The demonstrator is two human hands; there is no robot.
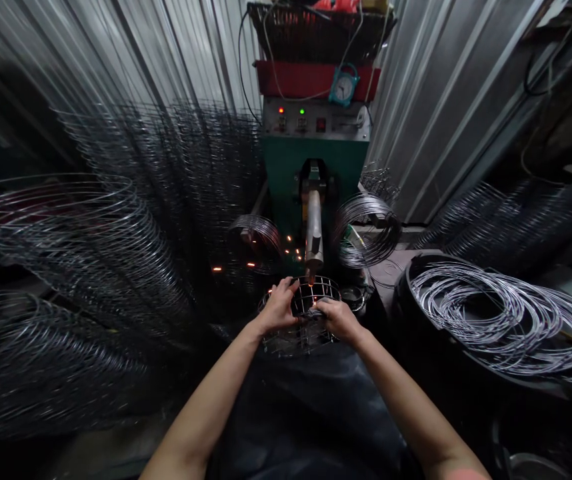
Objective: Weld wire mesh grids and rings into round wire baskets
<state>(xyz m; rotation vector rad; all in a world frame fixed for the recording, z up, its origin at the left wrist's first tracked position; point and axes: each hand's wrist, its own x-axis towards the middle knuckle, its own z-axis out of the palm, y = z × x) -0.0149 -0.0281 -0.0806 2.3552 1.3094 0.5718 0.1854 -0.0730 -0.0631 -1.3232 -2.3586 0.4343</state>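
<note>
The wire cage [316,297] sits just below the welding machine's metal arm [314,227], gripped by the curled fingers of the left hand [279,308] and right hand [339,319]. Sparks [251,265] scatter toward nine o'clock; wire hoops [486,313] fill a black tub [406,313] at three o'clock, near a ribbed metal wall [446,87].

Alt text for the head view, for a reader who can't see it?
A person's left hand and right hand hold a round wire cage beneath the metal arm of a green welding machine, with sparks flying. Stacks of wire hoops fill the left side, and coiled wire lies in a black tub on the right.
</note>
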